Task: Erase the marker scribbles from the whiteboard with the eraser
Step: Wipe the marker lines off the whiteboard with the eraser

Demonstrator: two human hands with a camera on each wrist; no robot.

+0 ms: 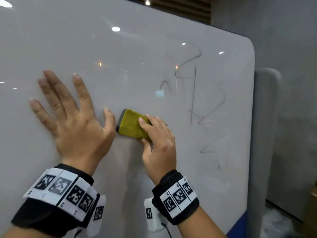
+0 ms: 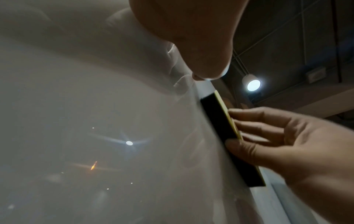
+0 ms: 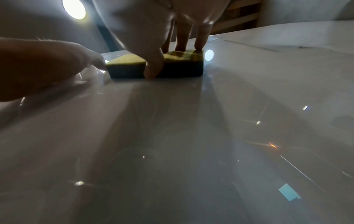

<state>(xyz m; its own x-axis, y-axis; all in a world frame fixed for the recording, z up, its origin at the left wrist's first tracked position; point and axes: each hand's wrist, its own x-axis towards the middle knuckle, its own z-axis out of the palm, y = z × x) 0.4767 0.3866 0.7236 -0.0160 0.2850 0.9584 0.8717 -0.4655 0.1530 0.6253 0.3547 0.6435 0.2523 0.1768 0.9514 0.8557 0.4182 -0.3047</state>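
Two hands: our left hand (image 1: pixel 73 121) lies spread flat on the whiteboard (image 1: pixel 137 48); beside it, our right hand (image 1: pixel 159 145) grips the yellow eraser (image 1: pixel 132 124), marker scribbles (image 1: pixel 195 93) beyond.

premises are presenting as an office or meeting space. a large glossy whiteboard (image 1: pixel 120 48) with rounded corners is standing upright, bearing grey marker scribbles (image 1: pixel 202 103). a grey padded partition panel (image 1: pixel 264 117) is sitting just behind its right edge. round ceiling downlights (image 2: pixel 253 84) are shining from a dark gridded ceiling, and a slatted wood panel (image 1: pixel 180 6) is showing above the board.
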